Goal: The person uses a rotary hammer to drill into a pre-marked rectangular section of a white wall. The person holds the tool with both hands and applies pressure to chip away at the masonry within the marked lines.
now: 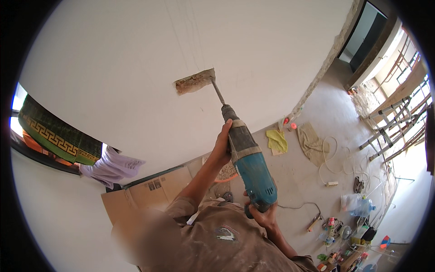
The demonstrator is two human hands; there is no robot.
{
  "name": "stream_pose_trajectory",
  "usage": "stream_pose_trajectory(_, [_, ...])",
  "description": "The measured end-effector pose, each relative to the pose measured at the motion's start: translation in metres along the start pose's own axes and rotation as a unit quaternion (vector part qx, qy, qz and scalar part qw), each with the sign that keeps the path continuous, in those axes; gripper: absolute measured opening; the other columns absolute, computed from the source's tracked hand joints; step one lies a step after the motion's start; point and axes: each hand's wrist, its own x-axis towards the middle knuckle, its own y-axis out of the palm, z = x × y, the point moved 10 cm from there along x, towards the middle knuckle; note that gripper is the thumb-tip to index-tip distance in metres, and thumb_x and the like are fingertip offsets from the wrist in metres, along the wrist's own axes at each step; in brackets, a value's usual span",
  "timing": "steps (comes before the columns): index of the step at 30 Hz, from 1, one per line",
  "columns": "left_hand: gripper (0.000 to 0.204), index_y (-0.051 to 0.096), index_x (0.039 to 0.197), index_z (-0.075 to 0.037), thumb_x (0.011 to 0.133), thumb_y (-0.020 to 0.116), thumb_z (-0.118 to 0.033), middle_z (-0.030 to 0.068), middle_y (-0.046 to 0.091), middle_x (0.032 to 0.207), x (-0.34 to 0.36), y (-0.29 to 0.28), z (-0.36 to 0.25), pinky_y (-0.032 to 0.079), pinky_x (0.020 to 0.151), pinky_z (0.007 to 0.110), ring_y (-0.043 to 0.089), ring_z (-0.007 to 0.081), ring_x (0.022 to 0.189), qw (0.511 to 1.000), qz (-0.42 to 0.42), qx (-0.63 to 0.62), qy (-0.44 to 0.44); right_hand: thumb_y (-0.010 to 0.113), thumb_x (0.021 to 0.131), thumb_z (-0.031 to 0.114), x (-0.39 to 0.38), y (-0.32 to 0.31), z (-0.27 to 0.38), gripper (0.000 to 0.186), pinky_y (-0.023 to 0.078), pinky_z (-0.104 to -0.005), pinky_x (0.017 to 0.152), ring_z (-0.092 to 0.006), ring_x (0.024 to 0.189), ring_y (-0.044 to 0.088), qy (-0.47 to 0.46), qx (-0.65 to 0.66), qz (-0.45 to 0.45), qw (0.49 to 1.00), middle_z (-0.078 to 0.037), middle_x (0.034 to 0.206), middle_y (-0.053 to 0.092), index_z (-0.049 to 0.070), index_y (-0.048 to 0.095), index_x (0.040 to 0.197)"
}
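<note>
Drill, just one, teal and black, sits at the centre of the frame, slanting from lower right to upper left. Its single bit points up to the right end of one rough, brownish hole in the white wall, in the upper middle of the frame. Two hands are on it. The left grip is closed around the front of the body, near the collar, with some fingers hidden behind it; its forearm slants up from the lower middle, elbow bent. The right grip is wrapped about the rear handle, lower and close to the brown shirt, its forearm rising from the lower right and leaning left.

Right of the drill, two cloths lie on the floor: one yellow, one beige. Two small red things stand near the wall's foot, just above them. Farther right are a loose white cable and one clear jug; a ladder is at the right edge. Flattened cardboard leans at lower left, and two cloths hang at far left, one green, one lilac.
</note>
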Motion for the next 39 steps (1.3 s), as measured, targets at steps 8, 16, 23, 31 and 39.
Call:
stream_pose_trajectory(8, [0.054,0.057,0.111,-0.008,0.094,0.056,-0.059,0.0075,0.065,0.095,0.018,0.004,-0.004,0.057,0.083,0.036,0.066,0.0187,0.087,1.0,0.007,-0.01,0.011,0.063,0.07,0.0,0.019,-0.016,0.004,0.099,0.044,-0.0371,0.101,-0.0258,0.121,0.053,0.001,-0.061,-0.012,0.998,-0.017,0.133,0.047,0.001,0.012,0.155])
stream_pose_trajectory(16, [0.052,0.056,0.114,-0.008,0.094,0.057,-0.057,0.0074,0.064,0.1,0.04,0.018,0.004,0.055,0.085,0.035,0.065,0.018,0.091,0.999,-0.025,-0.021,0.009,0.065,0.071,0.0,0.038,-0.065,-0.008,0.075,0.052,-0.0325,0.077,-0.0184,0.092,0.061,0.028,-0.05,0.021,0.998,-0.014,0.112,0.058,0.0,0.035,0.14])
stream_pose_trajectory(23, [0.055,0.056,0.117,-0.007,0.091,0.062,-0.055,0.0071,0.064,0.102,0.065,0.032,0.01,0.054,0.087,0.035,0.065,0.0198,0.094,0.996,-0.066,-0.032,0.056,0.064,0.07,0.003,0.079,-0.094,0.033,0.027,0.053,-0.0334,0.067,-0.0184,0.068,0.065,0.02,0.047,0.05,0.997,-0.01,0.078,0.065,-0.001,0.062,0.096])
stream_pose_trajectory(31, [0.063,0.053,0.123,-0.005,0.089,0.064,-0.057,0.0103,0.063,0.112,0.012,0.042,0.02,0.052,0.092,0.037,0.063,0.0219,0.104,0.99,-0.095,-0.066,0.083,0.063,0.069,0.001,0.048,-0.093,0.058,0.041,0.055,-0.0328,0.075,-0.0186,0.078,0.066,0.013,0.001,0.09,0.996,-0.012,0.093,0.067,-0.004,0.059,0.109])
stream_pose_trajectory(39, [0.054,0.057,0.113,-0.009,0.092,0.059,-0.059,0.0073,0.065,0.098,-0.008,0.016,0.014,0.057,0.083,0.037,0.066,0.0196,0.089,0.994,0.007,-0.099,0.043,0.064,0.069,-0.006,0.008,-0.03,0.035,0.102,0.05,-0.036,0.092,-0.0223,0.108,0.06,-0.072,-0.076,0.071,0.992,-0.015,0.124,0.053,0.005,0.012,0.156])
